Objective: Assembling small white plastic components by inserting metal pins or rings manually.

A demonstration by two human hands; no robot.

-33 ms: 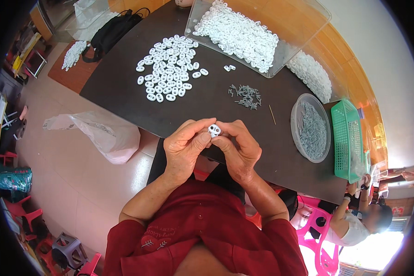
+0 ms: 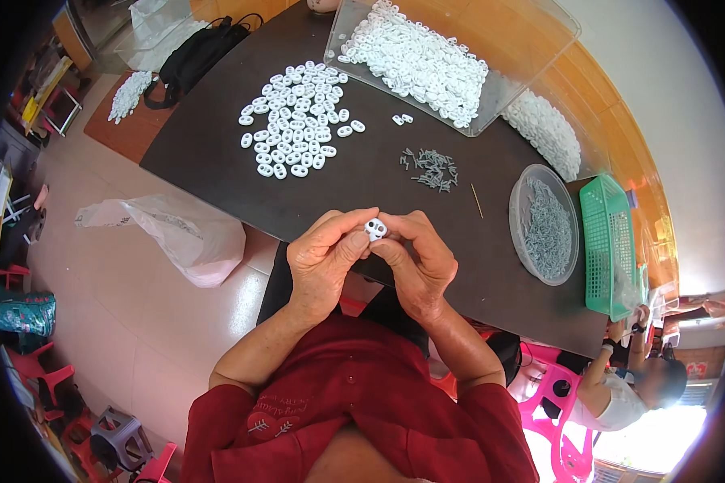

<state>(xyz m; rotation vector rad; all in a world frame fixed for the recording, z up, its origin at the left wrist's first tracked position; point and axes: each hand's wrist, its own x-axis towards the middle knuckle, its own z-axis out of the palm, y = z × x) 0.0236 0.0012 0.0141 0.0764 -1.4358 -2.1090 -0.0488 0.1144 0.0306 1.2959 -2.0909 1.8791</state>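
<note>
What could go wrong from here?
1. The small white piece, pinched between left hand and right hand, could slip and fall past the table's near edge.
2. The loose grey pins, lying uncontained, might scatter if brushed.

It looks like a workroom: a dark brown table (image 2: 217, 97) bears a clear plastic bin (image 2: 517, 52) of white oval parts (image 2: 415, 60).
</note>
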